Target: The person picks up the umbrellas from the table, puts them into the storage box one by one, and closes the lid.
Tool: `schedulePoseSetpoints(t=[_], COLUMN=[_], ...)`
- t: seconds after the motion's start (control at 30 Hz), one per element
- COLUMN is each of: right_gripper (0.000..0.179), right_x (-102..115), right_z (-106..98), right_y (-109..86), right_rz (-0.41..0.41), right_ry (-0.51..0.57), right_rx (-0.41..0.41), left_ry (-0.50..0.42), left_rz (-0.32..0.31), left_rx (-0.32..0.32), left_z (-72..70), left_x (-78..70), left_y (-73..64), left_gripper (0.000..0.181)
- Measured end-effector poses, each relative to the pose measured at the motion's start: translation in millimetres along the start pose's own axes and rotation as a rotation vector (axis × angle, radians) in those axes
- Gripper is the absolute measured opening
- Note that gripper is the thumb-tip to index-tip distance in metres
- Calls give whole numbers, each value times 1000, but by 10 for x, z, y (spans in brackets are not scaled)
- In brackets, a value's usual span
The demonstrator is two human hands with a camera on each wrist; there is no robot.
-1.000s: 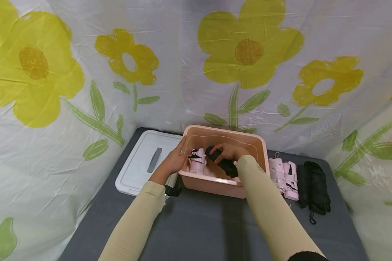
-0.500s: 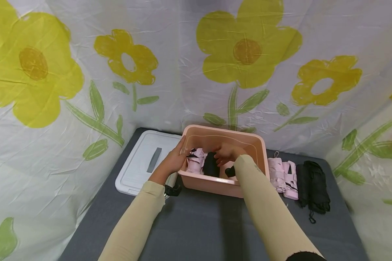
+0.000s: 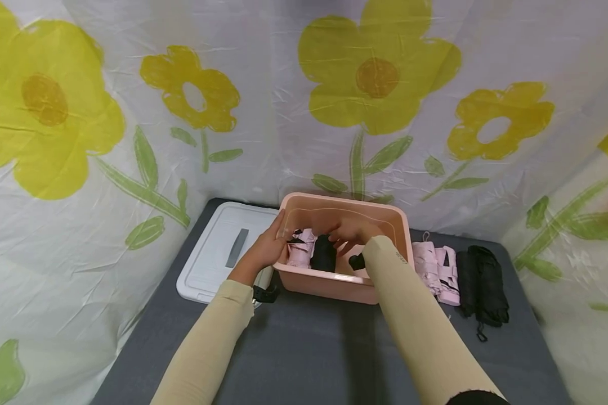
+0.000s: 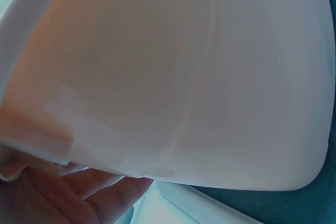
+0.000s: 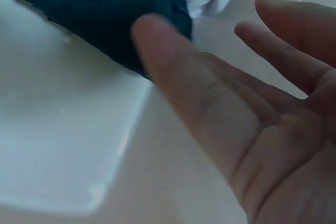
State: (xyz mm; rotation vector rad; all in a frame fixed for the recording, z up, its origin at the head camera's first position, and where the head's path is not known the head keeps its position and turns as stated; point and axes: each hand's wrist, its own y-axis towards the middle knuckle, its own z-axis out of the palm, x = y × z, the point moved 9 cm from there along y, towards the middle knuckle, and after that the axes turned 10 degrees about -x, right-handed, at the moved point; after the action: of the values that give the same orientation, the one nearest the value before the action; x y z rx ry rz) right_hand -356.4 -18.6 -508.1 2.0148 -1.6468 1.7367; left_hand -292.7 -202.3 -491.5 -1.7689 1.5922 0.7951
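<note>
A pink plastic bin [image 3: 329, 279] stands on the dark table. My left hand [image 3: 264, 247] grips its left rim; the left wrist view has the fingers [image 4: 113, 195] under the rim, against the outer wall [image 4: 173, 87]. Inside, a folded pink umbrella [image 3: 300, 250] lies at the left end. Right alongside it is a folded black umbrella [image 3: 323, 254]. My right hand [image 3: 353, 232] is inside the bin, just right of the black umbrella, holding nothing. Its spread, relaxed fingers overlap the black umbrella [image 5: 100, 14] in the right wrist view.
Left of the bin lies a white lid [image 3: 202, 264] with a grey handle. On the right, two folded pink umbrellas [image 3: 427, 267] and two black bundles [image 3: 490, 287] lie in a row. A flowered curtain [image 3: 263, 112] hangs behind the table.
The black umbrella, gripped at a slant in my right hand earlier, now lies beside the pink one. My right hand has let go of it. The left hand stays on the rim.
</note>
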Motion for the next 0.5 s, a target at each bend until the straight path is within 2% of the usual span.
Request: schedulePoseSetpoints(t=[0.13, 0.27, 0.5], right_gripper=[47, 46, 44], right_x=[80, 167, 312], right_z=[-40, -69, -160], right_y=[-112, -215, -437], right_rz=[-37, -84, -149], right_ry=[-80, -158, -272], right_rx=[19, 30, -22], left_ry=[9, 14, 6], left_rz=[12, -2, -11], left_rx=[8, 12, 20], left_z=[9, 11, 17], left_x=[-14, -2, 7], left_y=[8, 12, 18], left_gripper=[67, 66, 65])
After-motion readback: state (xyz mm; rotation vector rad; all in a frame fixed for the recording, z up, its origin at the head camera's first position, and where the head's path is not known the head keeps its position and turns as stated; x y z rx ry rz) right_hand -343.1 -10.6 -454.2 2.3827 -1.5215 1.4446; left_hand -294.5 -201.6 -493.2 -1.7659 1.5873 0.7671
